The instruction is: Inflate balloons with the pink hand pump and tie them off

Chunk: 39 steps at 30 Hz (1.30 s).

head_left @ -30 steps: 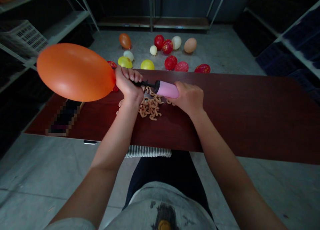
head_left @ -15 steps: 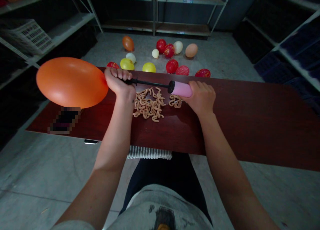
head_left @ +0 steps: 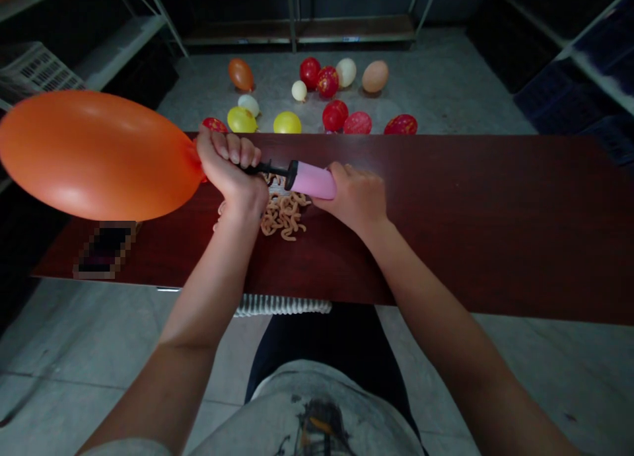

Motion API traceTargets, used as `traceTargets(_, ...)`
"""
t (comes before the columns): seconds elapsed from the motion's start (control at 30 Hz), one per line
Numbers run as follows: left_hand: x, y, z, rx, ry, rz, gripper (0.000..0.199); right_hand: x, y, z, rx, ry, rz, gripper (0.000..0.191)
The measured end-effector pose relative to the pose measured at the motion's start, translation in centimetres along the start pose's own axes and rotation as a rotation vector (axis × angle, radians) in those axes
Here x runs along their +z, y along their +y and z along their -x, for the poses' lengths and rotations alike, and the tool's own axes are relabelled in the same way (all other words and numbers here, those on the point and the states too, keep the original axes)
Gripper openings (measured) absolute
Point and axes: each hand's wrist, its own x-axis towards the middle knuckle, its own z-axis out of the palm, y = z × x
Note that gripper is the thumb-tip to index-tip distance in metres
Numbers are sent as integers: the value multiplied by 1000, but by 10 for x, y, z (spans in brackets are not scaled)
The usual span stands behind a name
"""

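Note:
A large orange balloon (head_left: 99, 155) stretches out to the left, its neck pinched in my left hand (head_left: 230, 162). The same hand wraps round the black end of a balloon pump (head_left: 312, 180). My right hand (head_left: 359, 195) is closed on the pump's pink barrel, and only a short length of black rod shows between barrel and left fist. Where nozzle and balloon neck meet is hidden by my left fingers. Beneath the pump, a pile of deflated tan balloons (head_left: 284, 215) lies on the dark red table (head_left: 470, 231), partly covered by my left wrist.
A blurred-out phone-like object (head_left: 105, 248) lies on the table's left. Beyond the far edge, several inflated balloons rest on the floor, including a yellow balloon (head_left: 287, 122) and a red balloon (head_left: 335, 115). Shelves with a white crate (head_left: 42, 69) stand around. A striped cloth (head_left: 282, 304) shows below the near edge.
My right hand has pushed the pink barrel left toward my left hand, so less rod shows. The orange balloon looks larger and reaches the left frame edge. The view has shifted a little.

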Motion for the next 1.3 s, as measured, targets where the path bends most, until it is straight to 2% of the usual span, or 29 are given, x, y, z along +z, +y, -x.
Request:
traceTargets(0.1, 9, -9, 12, -65, 3, -38, 58, -1, -6, 1, 3, -24, -16, 52)
traceTargets(0.3, 16, -13, 16, -48, 68, -36, 56, 3, -1, -2, -4, -8, -10, 54)
traceTargets(0.53, 8, -3, 3, -54, 78, -68, 54, 2, 4, -6, -11, 51, 27, 54)
traceTargets(0.67, -1, 5, -11, -13, 137, -20, 52, 2, 14, -7, -14, 85, 88, 51)
traceTargets(0.8, -13, 13, -27, -4, 153, -101, 58, 7, 27, -8, -9, 138, 134, 53)
traceTargets(0.97, -23, 18, -41, 63, 208, -53, 65, 11, 33, -9, -1, 163, 172, 54)
traceTargets(1.1, -25, 23, -43, 93, 227, 26, 65, 12, 29, -10, -6, 137, 159, 53)
traceTargets(1.3, -18, 25, -37, 118, 265, 148, 54, 12, 25, -7, -5, 109, 124, 51)
